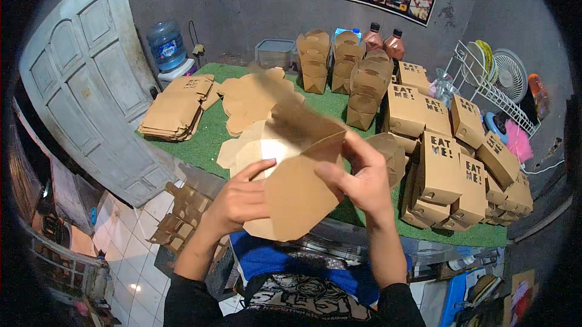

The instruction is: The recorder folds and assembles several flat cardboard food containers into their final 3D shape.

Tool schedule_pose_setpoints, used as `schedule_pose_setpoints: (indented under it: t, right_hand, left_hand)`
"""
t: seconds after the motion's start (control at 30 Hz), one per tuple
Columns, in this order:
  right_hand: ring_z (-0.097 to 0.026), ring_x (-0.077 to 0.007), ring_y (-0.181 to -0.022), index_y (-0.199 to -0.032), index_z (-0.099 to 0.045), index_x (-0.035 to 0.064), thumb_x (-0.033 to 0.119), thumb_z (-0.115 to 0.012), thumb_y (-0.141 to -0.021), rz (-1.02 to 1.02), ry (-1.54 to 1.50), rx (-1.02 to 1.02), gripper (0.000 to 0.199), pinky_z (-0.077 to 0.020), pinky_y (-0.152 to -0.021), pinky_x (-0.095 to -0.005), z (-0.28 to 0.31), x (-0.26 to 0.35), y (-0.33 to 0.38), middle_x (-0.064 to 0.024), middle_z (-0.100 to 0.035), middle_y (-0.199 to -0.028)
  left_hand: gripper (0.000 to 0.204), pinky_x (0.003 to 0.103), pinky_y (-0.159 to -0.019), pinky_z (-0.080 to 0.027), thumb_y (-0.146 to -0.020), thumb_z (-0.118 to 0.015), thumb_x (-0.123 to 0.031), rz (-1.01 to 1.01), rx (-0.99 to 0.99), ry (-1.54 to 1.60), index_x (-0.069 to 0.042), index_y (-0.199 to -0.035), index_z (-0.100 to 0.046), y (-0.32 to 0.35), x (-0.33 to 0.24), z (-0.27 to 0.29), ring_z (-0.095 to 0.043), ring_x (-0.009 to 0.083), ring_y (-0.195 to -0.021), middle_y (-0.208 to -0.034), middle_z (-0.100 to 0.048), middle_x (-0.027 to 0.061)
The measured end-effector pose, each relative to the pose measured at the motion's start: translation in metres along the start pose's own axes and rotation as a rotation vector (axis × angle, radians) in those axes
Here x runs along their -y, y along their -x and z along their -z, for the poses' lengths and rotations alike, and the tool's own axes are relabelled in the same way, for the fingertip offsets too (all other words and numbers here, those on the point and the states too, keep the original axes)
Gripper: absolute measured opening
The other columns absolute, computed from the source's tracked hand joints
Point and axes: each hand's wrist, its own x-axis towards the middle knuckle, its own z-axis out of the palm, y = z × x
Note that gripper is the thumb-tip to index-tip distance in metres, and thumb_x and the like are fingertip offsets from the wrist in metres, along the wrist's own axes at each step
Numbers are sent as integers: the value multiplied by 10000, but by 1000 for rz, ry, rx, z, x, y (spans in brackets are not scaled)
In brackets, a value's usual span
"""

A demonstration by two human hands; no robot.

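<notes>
Between my hands, above the near edge of the green table, is a partly folded brown cardboard box [300,202]. Its far panel is blurred by motion and its pale inside faces up on the left. My left hand [239,199] grips the box's left side, some fingers hidden behind the front panel. My right hand [361,175] pinches the upper right corner, thumb on the front panel. Flat cardboard blanks [254,99] lie just beyond the box, and another folded-up carton [389,157] stands right of my right hand.
A pile of flat printed blanks [180,107] sits at the table's left. Nested open cartons [367,87] stand at the back. Many closed printed boxes [441,163] are heaped on the right, beside a white wire rack [494,87]. The green tabletop [212,78] shows between them.
</notes>
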Motion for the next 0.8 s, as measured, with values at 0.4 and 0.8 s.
schedule_pose_setpoints:
  t: [0.4, 0.8]
  right_hand:
    - [-569, -242, -1150, -1018, -713, 141, 107, -709, -736, 937, 1043, -118, 284, -400, -1050, -496, -5, -3, 9, -4, -671, -1119]
    - [-560, -233, -1160, -1041, -709, 96, 140, -724, -774, 971, 920, 157, 271, -324, -1097, -470, -9, -10, 17, -55, -672, -1141]
  left_hand:
    - [383, 413, -1019, -410, -865, -637, -153, 589, -534, -201, 8, -1207, -575, 19, 29, 29, -606, 254, -1105, -1190, -609, 162]
    - [514, 279, -816, -496, -766, -747, -98, 734, -488, 817, 33, -1209, -521, -14, -8, 10, -608, 147, -955, -1065, -630, 76]
